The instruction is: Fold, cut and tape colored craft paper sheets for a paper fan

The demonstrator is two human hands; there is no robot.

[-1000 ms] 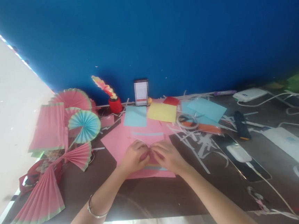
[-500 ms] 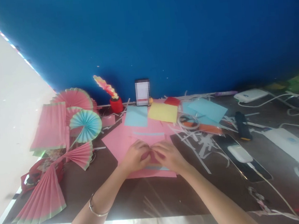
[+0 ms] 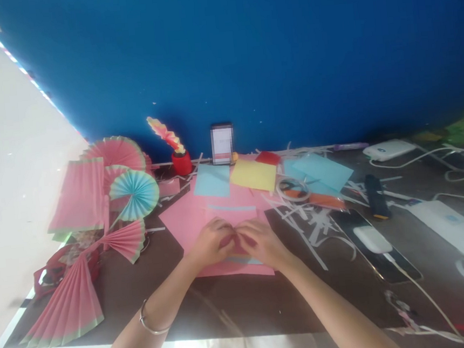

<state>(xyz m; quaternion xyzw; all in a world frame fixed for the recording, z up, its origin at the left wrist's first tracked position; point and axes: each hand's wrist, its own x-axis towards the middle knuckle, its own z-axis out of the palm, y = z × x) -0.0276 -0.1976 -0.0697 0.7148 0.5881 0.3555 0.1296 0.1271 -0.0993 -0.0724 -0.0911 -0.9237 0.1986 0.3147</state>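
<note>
At the middle of the table, my left hand [image 3: 213, 242] and my right hand [image 3: 262, 242] meet with fingers curled and fingertips almost touching. Both are closed on a pink sheet of paper [image 3: 231, 214] that has a light blue strip along its far edge. Its near edge, partly hidden by my fingers, also shows a bluish band. Beneath it lie larger pink sheets [image 3: 173, 217] spread on the dark table. Just beyond my hands are a blue sheet [image 3: 211, 180] and a yellow sheet [image 3: 253, 175].
Pleated pink fans [image 3: 70, 302] and a blue one [image 3: 135, 194] lie at left. A red pot [image 3: 182, 163] and a propped phone [image 3: 222, 144] stand against the blue wall. Rightward are white paper scraps [image 3: 320, 223], scissors [image 3: 292, 189], a dark phone [image 3: 398, 265] and cables.
The view has shifted very slightly. My hands keep the same place and grip on the pink sheet.
</note>
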